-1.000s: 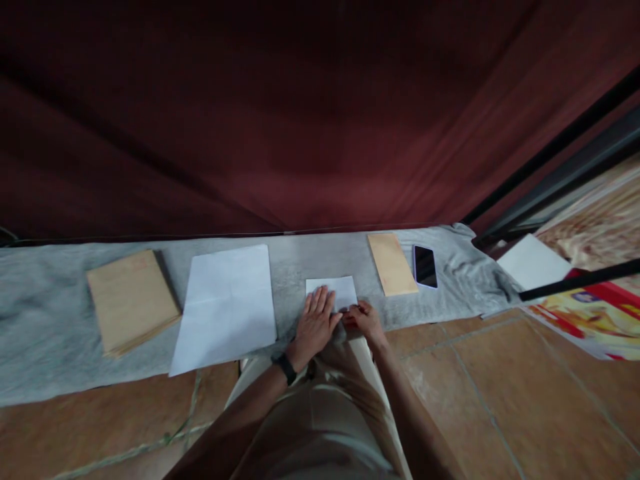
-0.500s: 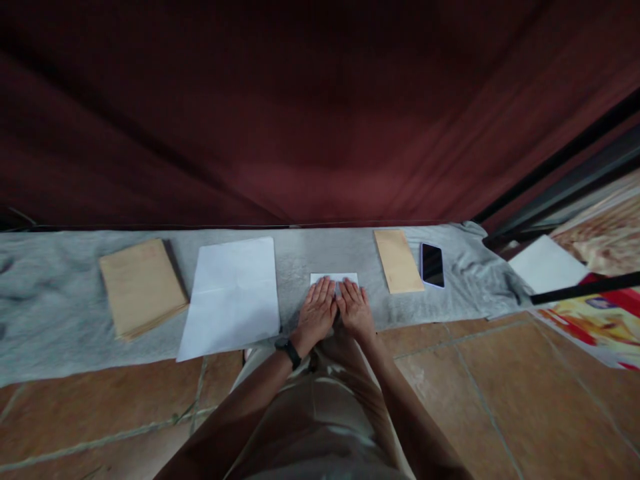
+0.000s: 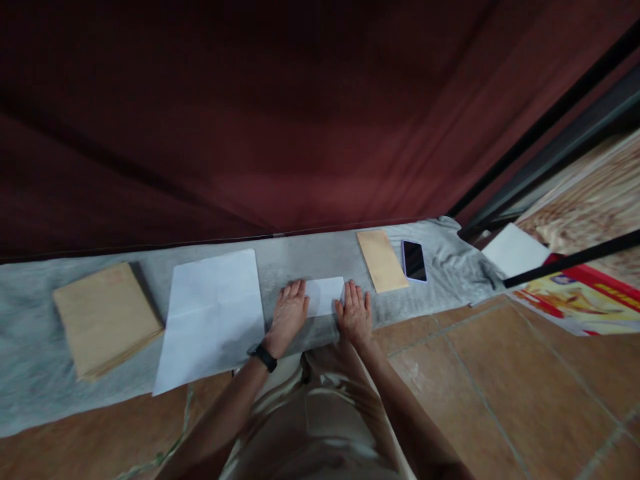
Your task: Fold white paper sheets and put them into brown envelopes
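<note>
A small white rectangle of folded paper (image 3: 324, 297) lies flat on the grey cloth in front of me. My left hand (image 3: 289, 312), with a black watch on its wrist, rests flat at the paper's left end, fingers stretched out. Over the right end lies my right hand (image 3: 355, 313), also flat, fingertips pointing away from me. To the left of my left hand is a larger stack or sheet of white paper (image 3: 213, 313). A tan envelope (image 3: 382, 261) lies just beyond my right hand.
A stack of brown envelopes (image 3: 107, 320) is at the far left on the grey cloth (image 3: 30, 347). A phone (image 3: 414, 261) lies right of the tan envelope. Dark red fabric (image 3: 320, 133) hangs behind. A colourful printed box (image 3: 585, 300) and black bars stand at right.
My hands have moved apart from the middle of the small paper to its two ends, uncovering its middle. The camera view has shifted and tilted slightly.
</note>
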Demonstrator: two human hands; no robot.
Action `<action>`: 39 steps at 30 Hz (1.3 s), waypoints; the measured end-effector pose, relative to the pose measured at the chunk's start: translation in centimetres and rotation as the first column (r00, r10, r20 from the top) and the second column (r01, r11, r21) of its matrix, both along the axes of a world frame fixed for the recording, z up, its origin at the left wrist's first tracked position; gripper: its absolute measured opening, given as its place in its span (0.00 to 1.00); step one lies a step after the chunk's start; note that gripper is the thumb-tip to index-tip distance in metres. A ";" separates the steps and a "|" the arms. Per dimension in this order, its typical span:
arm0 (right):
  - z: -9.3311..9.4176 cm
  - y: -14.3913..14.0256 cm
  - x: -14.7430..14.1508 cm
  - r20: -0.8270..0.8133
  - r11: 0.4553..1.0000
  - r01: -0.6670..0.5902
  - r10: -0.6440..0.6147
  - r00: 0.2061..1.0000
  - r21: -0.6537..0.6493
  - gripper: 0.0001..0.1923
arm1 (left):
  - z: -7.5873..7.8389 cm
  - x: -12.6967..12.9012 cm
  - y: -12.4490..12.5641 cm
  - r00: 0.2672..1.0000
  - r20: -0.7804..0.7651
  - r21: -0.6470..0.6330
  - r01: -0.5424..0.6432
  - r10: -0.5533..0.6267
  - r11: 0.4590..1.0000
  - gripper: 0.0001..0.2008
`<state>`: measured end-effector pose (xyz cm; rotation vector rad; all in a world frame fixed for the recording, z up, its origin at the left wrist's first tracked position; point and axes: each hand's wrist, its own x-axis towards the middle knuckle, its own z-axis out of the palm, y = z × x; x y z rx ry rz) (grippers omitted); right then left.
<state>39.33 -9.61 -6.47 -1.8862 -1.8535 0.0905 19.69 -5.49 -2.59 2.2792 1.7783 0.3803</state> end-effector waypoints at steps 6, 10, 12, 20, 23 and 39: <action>0.4 0.0 0.0 -0.002 1.000 0.000 0.000 1.000 -0.010 0.29 | 1.2 0.1 2.8 0.997 -0.070 -0.020 0.011 -0.012 1.000 0.18; 0.7 0.0 0.1 0.000 1.000 -0.009 0.009 1.000 -0.025 0.28 | 1.0 -0.2 3.9 1.000 -0.022 -0.032 0.003 -0.004 0.999 0.12; 0.6 0.0 0.2 0.001 1.000 -0.008 0.008 1.000 -0.025 0.28 | 0.9 -0.5 4.1 0.998 0.053 -0.069 -0.020 0.023 0.997 0.09; 0.1 0.1 0.7 -0.081 1.000 -0.022 0.022 0.996 -0.002 0.27 | 0.8 -1.8 2.9 0.887 0.396 -0.298 -0.119 0.236 0.947 0.06; 0.2 0.4 1.4 -0.226 1.000 -0.023 0.019 0.974 -0.016 0.27 | 0.5 -2.0 2.0 0.794 0.511 -0.373 -0.141 0.330 0.917 0.06; 1.1 1.1 -1.1 -0.918 0.979 -0.136 -0.092 0.385 -0.155 0.24 | 0.7 -0.6 -1.9 0.158 0.768 -0.640 0.189 0.620 0.745 0.18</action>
